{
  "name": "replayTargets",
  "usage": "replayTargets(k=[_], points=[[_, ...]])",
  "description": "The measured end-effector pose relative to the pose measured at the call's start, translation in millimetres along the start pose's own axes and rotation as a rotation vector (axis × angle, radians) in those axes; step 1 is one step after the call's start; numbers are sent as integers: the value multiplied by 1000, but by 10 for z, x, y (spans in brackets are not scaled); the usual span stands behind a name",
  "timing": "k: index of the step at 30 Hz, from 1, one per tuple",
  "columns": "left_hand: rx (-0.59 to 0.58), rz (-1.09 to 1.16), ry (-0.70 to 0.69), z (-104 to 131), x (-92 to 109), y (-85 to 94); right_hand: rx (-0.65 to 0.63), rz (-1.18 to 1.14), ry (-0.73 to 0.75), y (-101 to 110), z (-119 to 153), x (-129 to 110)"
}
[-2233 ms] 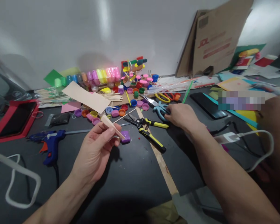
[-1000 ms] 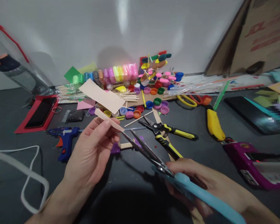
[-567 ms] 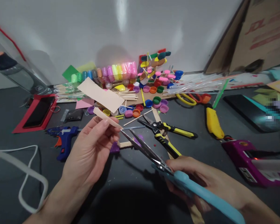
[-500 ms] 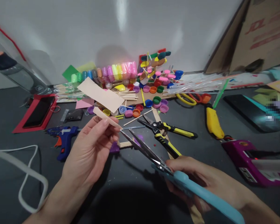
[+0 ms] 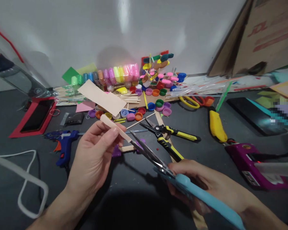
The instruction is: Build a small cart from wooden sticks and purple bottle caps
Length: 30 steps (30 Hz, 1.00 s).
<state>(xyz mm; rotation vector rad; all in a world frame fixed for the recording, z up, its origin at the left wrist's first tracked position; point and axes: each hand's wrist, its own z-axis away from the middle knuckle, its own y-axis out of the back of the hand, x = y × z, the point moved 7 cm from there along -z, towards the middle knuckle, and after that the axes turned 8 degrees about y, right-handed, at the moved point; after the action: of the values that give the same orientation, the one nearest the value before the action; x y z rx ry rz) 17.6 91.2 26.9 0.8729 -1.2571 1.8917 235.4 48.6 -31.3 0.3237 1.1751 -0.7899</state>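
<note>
Between the thumb and fingers of my left hand is a narrow pale paper strip, tilted down to the right. My right hand grips blue-handled scissors, whose blades are slightly apart and point up-left. The blade tips are at the strip's lower right end. Behind the strip, a larger pale paper sheet lies over craft supplies. Black-and-yellow pliers rest on the dark table beyond the scissors.
A blue glue gun and a phone on red paper are at the left. Colourful caps and clay packs sit at the back. A yellow cutter and a purple device are at the right.
My left hand has moved a little right and down with the strip. The scissor tips are still by the strip's end, and the whole view has shifted slightly.
</note>
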Motion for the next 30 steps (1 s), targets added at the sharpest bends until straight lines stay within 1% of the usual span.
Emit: replayTargets(k=[5,10,13,16,23,27,30], points=[[-20,-88,-70,10,22,-42,-11,-31,-11,-7,-17,-6],[-21,-111,-114,-2,52,-46,-24,-67,-20,-19,-21,-7],[-37,-106,-126,-10,66,-58,-42,-85,-50,-26,-11,17],[-48,-119,-133,-6,79,-70,-18,-87,-54,-4,0,37],[-20,-164,-157,18,115,-44,-17,-67,-98,-8,26,39],[-27,-123,-139,-5,113,-31,-6,-60,-73,19,21,18],[-45,-106,-134,-24,109,-36,-46,-71,-81,25,5,6]])
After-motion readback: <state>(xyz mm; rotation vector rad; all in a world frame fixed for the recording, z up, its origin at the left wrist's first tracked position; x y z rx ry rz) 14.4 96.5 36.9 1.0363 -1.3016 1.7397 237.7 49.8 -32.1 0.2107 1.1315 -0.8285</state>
